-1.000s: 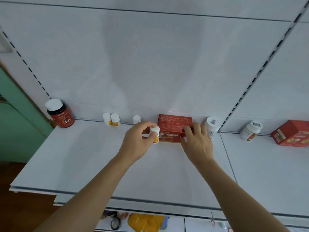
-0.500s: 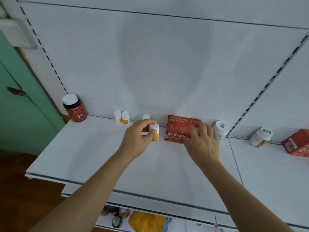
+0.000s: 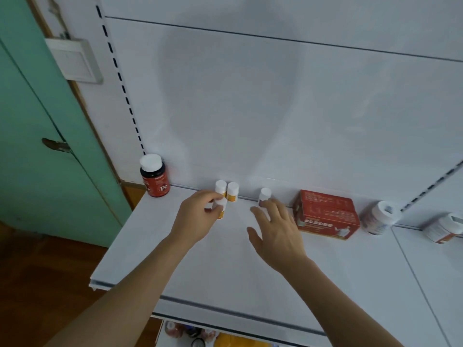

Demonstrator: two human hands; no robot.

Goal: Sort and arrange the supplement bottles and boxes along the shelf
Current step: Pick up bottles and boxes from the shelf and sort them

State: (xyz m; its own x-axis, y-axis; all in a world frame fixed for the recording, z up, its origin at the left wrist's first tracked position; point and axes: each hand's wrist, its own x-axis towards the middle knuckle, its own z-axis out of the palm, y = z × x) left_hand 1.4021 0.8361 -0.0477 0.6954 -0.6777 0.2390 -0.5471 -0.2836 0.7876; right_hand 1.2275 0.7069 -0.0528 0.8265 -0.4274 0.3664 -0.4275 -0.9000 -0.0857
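Since half a second ago: left hand moved toward 9 o'clock, clamped on small yellow bottle, now just in front of bottle pair at back wall. Right hand off red box, fingers spread, empty. White shelf; green door at 9 o'clock.

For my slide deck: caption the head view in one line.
Left hand grips a small white-capped bottle beside two matching bottles; open right hand reaches toward a fourth.
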